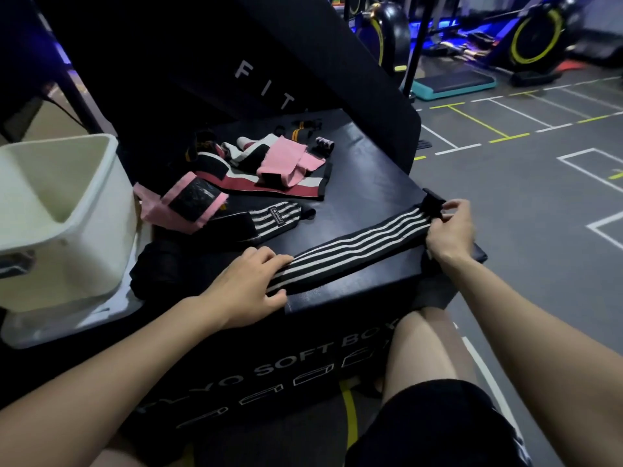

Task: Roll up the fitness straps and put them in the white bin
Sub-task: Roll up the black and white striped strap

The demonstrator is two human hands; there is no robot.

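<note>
Striped strap (354, 249) end under flat left hand (251, 284); right hand (450, 230) fingers pinching its far tab.

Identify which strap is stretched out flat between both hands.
The black strap with white stripes at the box's near edge; the left hand presses one end, the right hand pinches the other. The others lie bunched.

Gym: exercise bikes (536, 35), plyo box (354, 183).

A black strap with white stripes (350, 252) lies stretched flat along the near edge of the black soft box (371, 170), unrolled. More straps, pink, maroon and black (269, 170), sit heaped toward its far left corner. The white bin (64, 217) stands open just off its left edge.
</note>
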